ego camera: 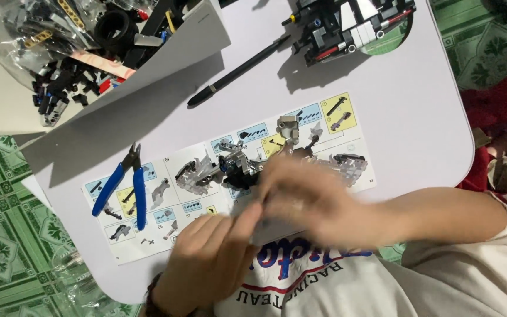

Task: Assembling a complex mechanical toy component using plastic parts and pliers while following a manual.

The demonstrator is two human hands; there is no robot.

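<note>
Pliers [125, 186] on instr. sheet [165, 235], left of small assembly [239, 167].

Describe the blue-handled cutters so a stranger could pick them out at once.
Start at the pale round-cornered table and find the long instruction sheet lying across its near part. The cutters rest on the sheet's left end, handles spread, jaws pointing away from the person. They are the only blue-handled tool; the other long item nearby, a black pen, lies farther up the table.

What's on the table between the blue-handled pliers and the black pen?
In the head view, only bare white table lies between the blue-handled pliers and the black pen, partly shaded by the box lid above.
</note>
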